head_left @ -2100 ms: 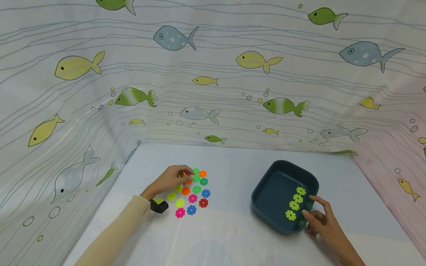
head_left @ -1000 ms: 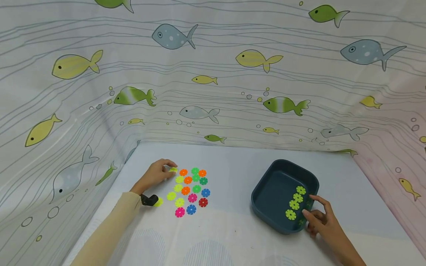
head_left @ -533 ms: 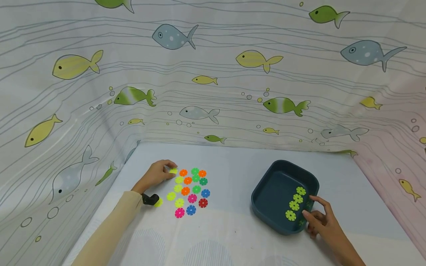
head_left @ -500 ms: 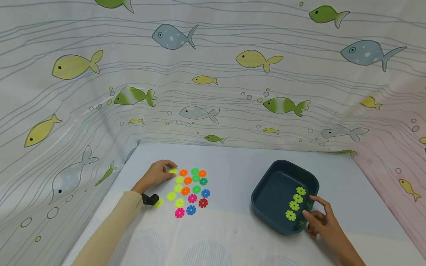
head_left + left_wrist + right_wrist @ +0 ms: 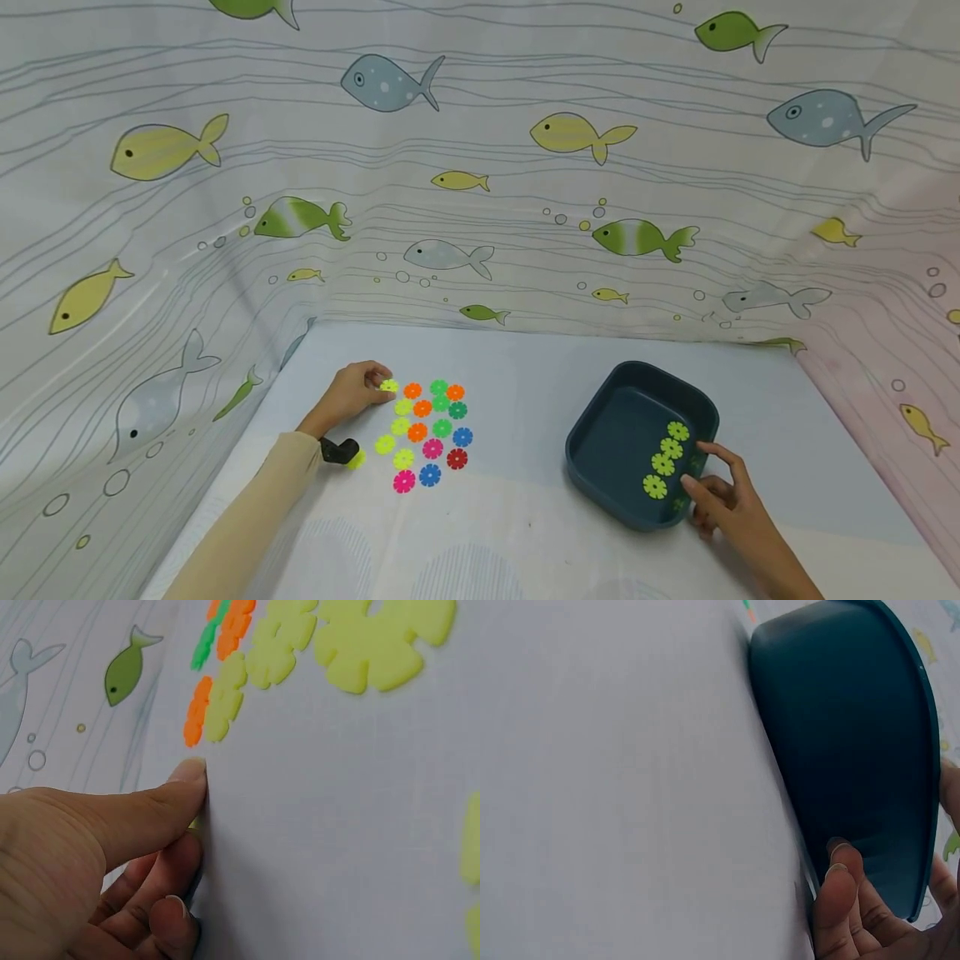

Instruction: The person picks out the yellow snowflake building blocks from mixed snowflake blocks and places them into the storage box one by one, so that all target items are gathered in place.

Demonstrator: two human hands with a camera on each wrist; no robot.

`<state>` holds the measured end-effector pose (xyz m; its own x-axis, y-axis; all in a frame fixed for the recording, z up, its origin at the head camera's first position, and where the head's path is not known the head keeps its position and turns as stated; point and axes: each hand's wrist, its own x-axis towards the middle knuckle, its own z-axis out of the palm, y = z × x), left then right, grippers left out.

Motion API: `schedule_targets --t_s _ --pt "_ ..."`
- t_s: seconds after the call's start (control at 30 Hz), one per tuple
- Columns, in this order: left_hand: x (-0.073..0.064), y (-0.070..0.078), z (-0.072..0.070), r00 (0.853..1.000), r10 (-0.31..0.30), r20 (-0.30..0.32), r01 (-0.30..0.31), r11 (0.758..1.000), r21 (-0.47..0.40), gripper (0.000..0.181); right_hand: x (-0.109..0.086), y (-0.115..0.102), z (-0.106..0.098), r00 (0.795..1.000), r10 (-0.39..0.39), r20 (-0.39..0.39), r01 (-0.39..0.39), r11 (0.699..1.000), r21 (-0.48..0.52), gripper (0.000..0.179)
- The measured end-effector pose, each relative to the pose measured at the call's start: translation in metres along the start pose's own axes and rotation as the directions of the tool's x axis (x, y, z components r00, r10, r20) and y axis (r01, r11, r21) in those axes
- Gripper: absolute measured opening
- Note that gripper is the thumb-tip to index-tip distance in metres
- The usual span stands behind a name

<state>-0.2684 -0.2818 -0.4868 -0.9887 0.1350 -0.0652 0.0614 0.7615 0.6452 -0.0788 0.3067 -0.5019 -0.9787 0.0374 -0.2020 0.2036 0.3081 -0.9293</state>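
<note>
At the far left of a cluster of flower-shaped, notched plastic discs, my left hand (image 5: 357, 388) pinches a yellow notched disc (image 5: 388, 386) between thumb and fingers. Only a sliver of that yellow disc (image 5: 195, 823) shows in the left wrist view; the thumb and fingers hide most of it. My right hand (image 5: 729, 504) grips the right wall of a dark teal tub (image 5: 600, 400), thumb over the rim and fingers against the outer side (image 5: 855, 750). Inside the tub, several yellow-green discs (image 5: 663, 464) lie in a slanting row along its right side.
Orange (image 5: 417, 432), green (image 5: 442, 427), blue (image 5: 430, 475), pink (image 5: 403, 481), dark red (image 5: 457, 458) and more yellow discs (image 5: 403, 458) lie flat beside the left hand. One yellow disc (image 5: 357, 461) sits partly behind the black wrist camera (image 5: 340, 451). Fish-printed curtains (image 5: 517, 275) enclose the white table.
My left hand has moved left from over the orange discs to the yellow disc at the far edge, and its fingers have closed on it. The right hand and tub have stayed put.
</note>
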Motion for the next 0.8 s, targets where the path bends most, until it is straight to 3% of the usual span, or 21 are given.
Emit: schedule_targets --t_s 0.6,0.8 --pt "-0.007 -0.002 -0.002 0.998 0.064 -0.029 -0.063 0.998 0.022 0.029 -0.001 -0.002 0.0 1.0 -0.009 0.007 0.009 1.0 0.001 0.066" --pt "-0.011 -0.004 -0.005 0.998 0.053 -0.016 -0.053 0.998 -0.042 0.025 -0.001 -0.001 0.0 1.0 -0.014 0.003 0.014 1.0 0.0 0.066"
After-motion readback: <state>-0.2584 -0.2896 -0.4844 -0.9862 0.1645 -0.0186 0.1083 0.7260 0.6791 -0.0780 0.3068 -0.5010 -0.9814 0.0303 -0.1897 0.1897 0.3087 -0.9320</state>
